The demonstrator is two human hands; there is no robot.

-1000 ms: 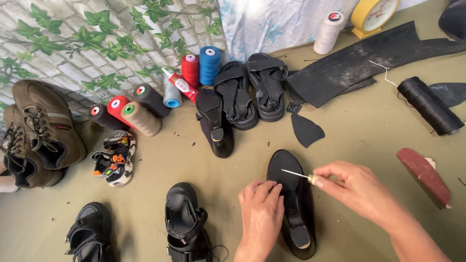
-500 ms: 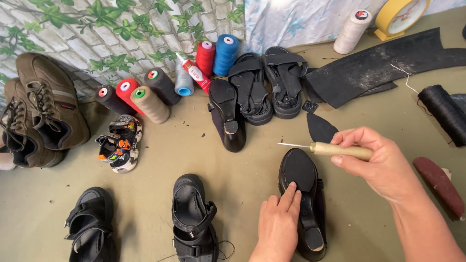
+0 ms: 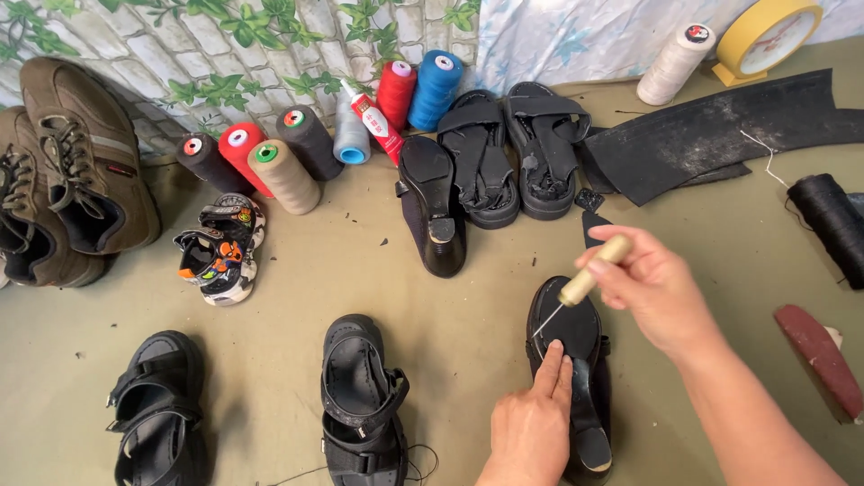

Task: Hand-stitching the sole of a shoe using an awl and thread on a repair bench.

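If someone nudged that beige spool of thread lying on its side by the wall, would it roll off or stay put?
The beige thread spool lies on its side, so a sideways nudge would probably roll it. Its cone shape suggests it would curve rather than run straight. The red spool and dark spool lie close beside it, so they would likely stop it soon.

Black heeled shoe [image 3: 576, 360] sole-up on floor, wooden-handled awl [image 3: 585, 281] tilted, tip on sole

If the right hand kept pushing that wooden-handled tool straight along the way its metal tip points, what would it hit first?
Most likely the sole of the black heeled shoe. The right hand aims the awl down and left, its tip just above or on the sole near the left hand; contact is unclear.
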